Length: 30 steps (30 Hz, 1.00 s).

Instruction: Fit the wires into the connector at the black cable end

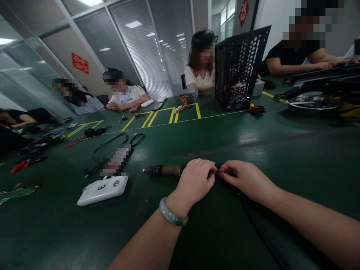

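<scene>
"How many hands are working here, and where's the tool?"

"Two. The left hand (194,180), wearing one jade bangle (173,212), is curling its pressed-together fingers (204,168) over a black-and-brown cylindrical tool (165,170). The tool is lying on the green workbench (202,135), its tip pointing toward 9 o'clock."

"And the right hand (242,179)?"

"It's pinching a small dark piece (217,172) between its fingertips (225,169), just beside the left hand. I can't tell exactly what the piece is."

"What's around them?"

"One white power bank (102,190) marked 3 is lying at 8 o'clock, one black cable coil (135,140) at 10 o'clock, and one black mesh rack (237,67) is standing at 1 o'clock. Five co-workers (199,77) are sitting around the table."
</scene>
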Tool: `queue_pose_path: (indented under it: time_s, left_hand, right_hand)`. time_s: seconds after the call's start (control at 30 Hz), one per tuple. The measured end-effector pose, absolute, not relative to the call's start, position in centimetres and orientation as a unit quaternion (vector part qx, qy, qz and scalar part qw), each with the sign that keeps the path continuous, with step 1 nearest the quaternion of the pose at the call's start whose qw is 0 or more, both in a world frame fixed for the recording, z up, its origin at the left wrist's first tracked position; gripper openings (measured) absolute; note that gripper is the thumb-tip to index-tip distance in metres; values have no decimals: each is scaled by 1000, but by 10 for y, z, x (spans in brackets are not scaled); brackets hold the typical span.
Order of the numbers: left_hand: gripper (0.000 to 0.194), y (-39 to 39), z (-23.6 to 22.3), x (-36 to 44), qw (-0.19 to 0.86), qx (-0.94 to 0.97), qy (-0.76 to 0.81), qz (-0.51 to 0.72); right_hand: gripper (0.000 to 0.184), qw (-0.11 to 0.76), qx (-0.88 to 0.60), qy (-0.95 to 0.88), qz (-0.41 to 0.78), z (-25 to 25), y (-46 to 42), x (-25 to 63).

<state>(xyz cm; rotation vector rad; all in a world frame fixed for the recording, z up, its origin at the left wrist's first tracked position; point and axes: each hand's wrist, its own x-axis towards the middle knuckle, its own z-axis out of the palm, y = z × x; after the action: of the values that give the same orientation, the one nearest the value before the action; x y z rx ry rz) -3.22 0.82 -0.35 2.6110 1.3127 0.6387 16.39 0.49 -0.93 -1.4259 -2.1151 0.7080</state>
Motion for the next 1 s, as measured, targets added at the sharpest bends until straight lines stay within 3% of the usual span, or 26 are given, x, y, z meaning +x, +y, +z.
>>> queue_pose_path:
  time_s: [0.63,0.8,1.0]
  left_hand:
    - [16,6,-1,-32,69,867,450,202]
    - [29,3,2,-31,62,862,454,218]
    - [43,-5,6,-28,51,862,436,255]
  right_hand:
    - [9,230,-548,-790,154,-4,-2,143]
    - [8,244,-541,-795,126,0,-6,137]
    - [14,185,-554,-797,150,1,2,137]
